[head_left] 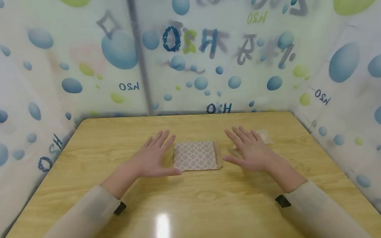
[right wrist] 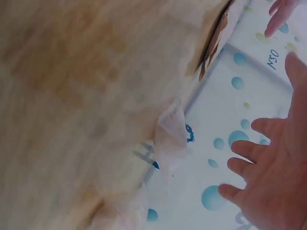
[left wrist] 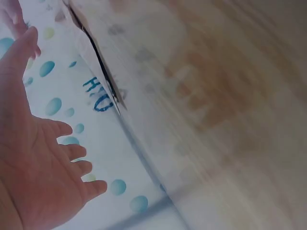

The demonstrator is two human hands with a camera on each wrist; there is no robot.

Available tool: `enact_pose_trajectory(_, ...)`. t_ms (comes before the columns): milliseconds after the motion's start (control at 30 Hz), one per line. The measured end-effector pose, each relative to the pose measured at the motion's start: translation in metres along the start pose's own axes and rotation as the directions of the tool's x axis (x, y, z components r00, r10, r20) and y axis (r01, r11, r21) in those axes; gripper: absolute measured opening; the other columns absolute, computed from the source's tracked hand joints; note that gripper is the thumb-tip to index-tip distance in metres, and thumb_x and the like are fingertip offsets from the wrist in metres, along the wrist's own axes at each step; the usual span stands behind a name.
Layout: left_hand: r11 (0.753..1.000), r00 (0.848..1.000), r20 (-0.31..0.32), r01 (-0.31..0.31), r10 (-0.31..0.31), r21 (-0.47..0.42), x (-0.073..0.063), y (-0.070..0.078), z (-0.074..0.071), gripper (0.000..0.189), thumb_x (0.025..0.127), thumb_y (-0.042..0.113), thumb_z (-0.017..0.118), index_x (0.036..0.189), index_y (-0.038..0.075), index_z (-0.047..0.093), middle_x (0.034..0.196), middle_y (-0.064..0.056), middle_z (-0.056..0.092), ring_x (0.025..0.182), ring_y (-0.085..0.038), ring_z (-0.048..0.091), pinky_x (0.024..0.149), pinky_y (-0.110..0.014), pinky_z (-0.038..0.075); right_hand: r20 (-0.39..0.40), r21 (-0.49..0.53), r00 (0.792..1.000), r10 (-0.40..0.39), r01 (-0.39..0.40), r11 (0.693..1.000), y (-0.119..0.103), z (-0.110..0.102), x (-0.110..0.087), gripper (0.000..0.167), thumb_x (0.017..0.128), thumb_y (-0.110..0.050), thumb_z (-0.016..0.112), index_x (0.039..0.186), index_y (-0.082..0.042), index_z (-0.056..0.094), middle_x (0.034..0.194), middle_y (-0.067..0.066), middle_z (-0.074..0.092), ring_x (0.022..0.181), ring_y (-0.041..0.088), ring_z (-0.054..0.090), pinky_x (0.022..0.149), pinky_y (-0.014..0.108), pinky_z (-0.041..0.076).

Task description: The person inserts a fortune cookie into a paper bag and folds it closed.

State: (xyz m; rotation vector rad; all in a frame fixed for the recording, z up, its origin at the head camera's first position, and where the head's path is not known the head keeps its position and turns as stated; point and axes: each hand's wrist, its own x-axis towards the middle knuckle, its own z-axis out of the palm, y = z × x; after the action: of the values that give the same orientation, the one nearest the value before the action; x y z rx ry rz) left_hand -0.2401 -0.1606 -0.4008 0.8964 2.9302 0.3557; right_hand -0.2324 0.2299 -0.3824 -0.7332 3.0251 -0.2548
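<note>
A flat rectangular piece with a white-and-beige lattice pattern (head_left: 194,156) lies on the table between the two hands, a plain brown strip (head_left: 218,154) showing along its right side. Left of it hovers my left hand (head_left: 153,158), palm down, fingers spread and holding nothing. My right hand (head_left: 250,150) is held likewise on the other side, its fingers stretched out and nothing in them. Partly behind the right hand lies a small pale, see-through packet (head_left: 264,136). In the right wrist view a crinkled whitish film (right wrist: 170,139) stands up from the tabletop.
The wooden table (head_left: 196,199) has a light glare near its front edge. White curtains (head_left: 187,67) with blue and green drops and lettering enclose it at the back and both sides. Dark clips (head_left: 119,208) sit under the sleeves.
</note>
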Motion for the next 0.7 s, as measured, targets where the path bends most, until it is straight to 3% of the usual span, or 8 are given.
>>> enact_pose_trajectory(233, 0.998, 0.993, 0.121, -0.007, 0.015, -0.067, 0.034, 0.012, 0.001, 0.132, 0.085, 0.081, 0.076, 0.177, 0.011, 0.014, 0.183, -0.024, 0.013, 0.170, -0.047, 0.012, 0.135, -0.064, 0.023, -0.034, 0.117, 0.999, 0.010, -0.005, 0.993, -0.001, 0.002, 0.010, 0.077, 0.113, -0.057, 0.053, 0.171, -0.010, 0.037, 0.169, 0.024, 0.047, 0.147, 0.047, 0.055, 0.122, 0.068, 0.042)
enact_pose_trajectory(467, 0.988, 0.969, 0.241, -0.018, 0.055, -0.154, 0.060, 0.019, 0.005, 0.136, 0.080, 0.069, 0.090, 0.177, 0.012, 0.013, 0.184, -0.021, 0.013, 0.170, -0.043, 0.013, 0.136, -0.060, 0.021, 0.023, 0.195, 0.999, 0.026, -0.030, 0.980, -0.007, 0.008, 0.014, 0.076, 0.113, -0.057, 0.053, 0.170, -0.009, 0.040, 0.166, 0.025, 0.049, 0.145, 0.047, 0.057, 0.119, 0.065, 0.047)
enact_pose_trajectory(700, 0.984, 0.963, 0.269, 0.023, 0.026, -0.178, 0.063, 0.015, 0.010, 0.130, 0.081, 0.063, 0.092, 0.176, 0.012, 0.020, 0.178, -0.022, 0.027, 0.164, -0.042, 0.033, 0.132, -0.059, 0.032, 0.032, 0.207, 0.999, 0.023, -0.029, 0.978, -0.011, 0.009, 0.015, 0.074, 0.114, -0.057, 0.051, 0.169, -0.008, 0.041, 0.165, 0.026, 0.051, 0.145, 0.046, 0.058, 0.118, 0.065, 0.048)
